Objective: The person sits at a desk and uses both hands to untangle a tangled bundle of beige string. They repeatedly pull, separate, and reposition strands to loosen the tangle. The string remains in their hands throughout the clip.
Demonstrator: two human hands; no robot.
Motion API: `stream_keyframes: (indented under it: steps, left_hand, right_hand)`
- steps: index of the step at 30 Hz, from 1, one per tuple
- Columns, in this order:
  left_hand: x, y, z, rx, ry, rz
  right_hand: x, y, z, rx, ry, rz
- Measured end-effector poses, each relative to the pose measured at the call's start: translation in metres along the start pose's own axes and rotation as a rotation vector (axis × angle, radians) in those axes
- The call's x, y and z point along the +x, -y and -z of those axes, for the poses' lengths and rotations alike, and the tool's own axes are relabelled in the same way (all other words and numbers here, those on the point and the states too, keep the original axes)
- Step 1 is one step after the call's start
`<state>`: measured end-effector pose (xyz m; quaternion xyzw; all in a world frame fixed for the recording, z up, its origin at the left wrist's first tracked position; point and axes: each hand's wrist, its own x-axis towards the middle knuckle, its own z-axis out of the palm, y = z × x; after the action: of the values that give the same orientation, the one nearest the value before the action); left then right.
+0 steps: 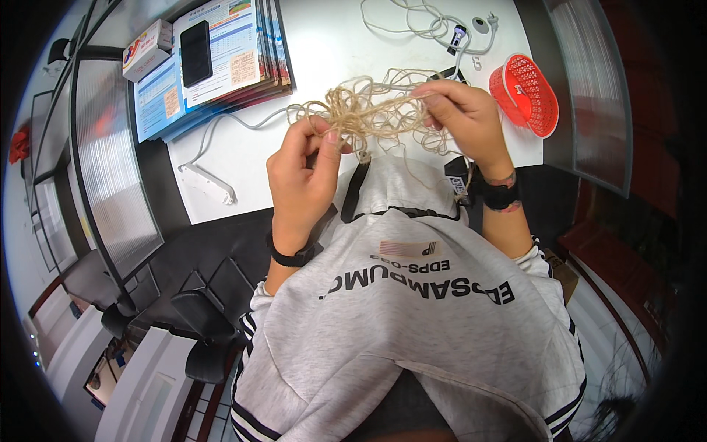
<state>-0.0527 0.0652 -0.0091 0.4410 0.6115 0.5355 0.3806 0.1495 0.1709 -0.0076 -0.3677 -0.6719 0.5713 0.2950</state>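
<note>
A tangled bundle of jute twine (353,113) hangs between my two hands, above the near part of the white table. My left hand (307,166) pinches the bundle's lower left side between thumb and fingers. Strands run taut to the right, where my right hand (463,119) grips them between thumb and forefinger. Loose loops of the twine spread behind and below the right hand, and one thin strand trails down over my grey sweatshirt (409,182). The fingertips of both hands are partly hidden by twine.
Stacked printed sheets (232,88) carry a black smartphone (196,53) and a small box (147,51) at the left. A red plastic basket (525,96) stands at the right. Grey cable (259,126) crosses the white table (326,44). A white bracket-like piece (207,179) lies near the front left edge.
</note>
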Motion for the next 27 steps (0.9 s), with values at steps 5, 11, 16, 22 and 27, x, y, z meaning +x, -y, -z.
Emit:
stream_keyframes:
  steps: [5,11,16,22,27]
  left_hand:
    - [0.006,0.006,0.016,-0.015,-0.162,0.020]
    - [0.008,0.009,0.020,-0.038,-0.197,0.028]
    - [0.004,0.006,0.003,0.010,-0.071,-0.019]
    - [-0.002,0.003,-0.001,0.048,0.122,0.005]
    - [-0.002,0.004,0.002,0.072,0.093,-0.013]
  right_hand:
    - [-0.005,-0.027,0.055,0.565,-0.229,-0.030]
    - [-0.017,-0.034,0.094,1.302,-0.494,0.234]
    - [-0.004,-0.016,0.041,0.921,-0.163,0.336]
    - [0.006,0.003,-0.001,0.023,-0.054,0.342]
    - [0.003,-0.003,0.006,-0.127,0.052,0.202]
